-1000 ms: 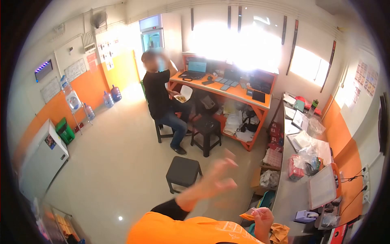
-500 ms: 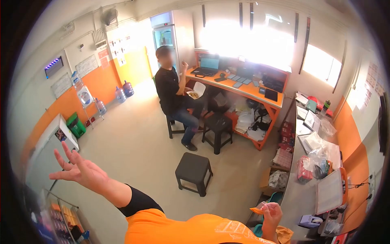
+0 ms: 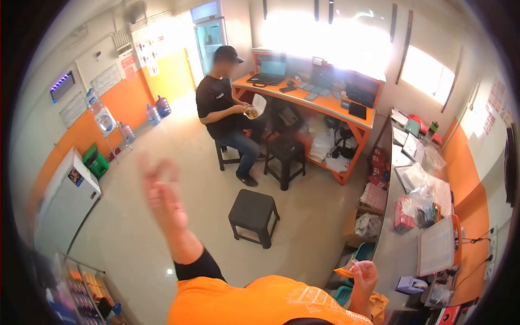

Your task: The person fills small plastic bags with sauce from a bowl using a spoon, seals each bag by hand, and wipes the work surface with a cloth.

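Observation:
My left hand is raised over the floor at the left, smeared by motion, and I cannot make out its fingers or anything in them. Low on the right, beside the long side counter, my right hand is closed with its fingertips pinching a small orange packet that looks partly clear. Its contents are too small to tell. A dark grey stool stands on the floor between my two hands, touched by neither.
A seated person holds a white takeaway box of food near an orange desk with laptops. Another dark stool stands by the desk. On the side counter lie plastic bags and a tape dispenser. A white chest freezer is at left.
My left hand has swung right and upward from its spread-fingered pose at the left. My right hand still pinches the packet. The seated person's raised hand has come down to the box.

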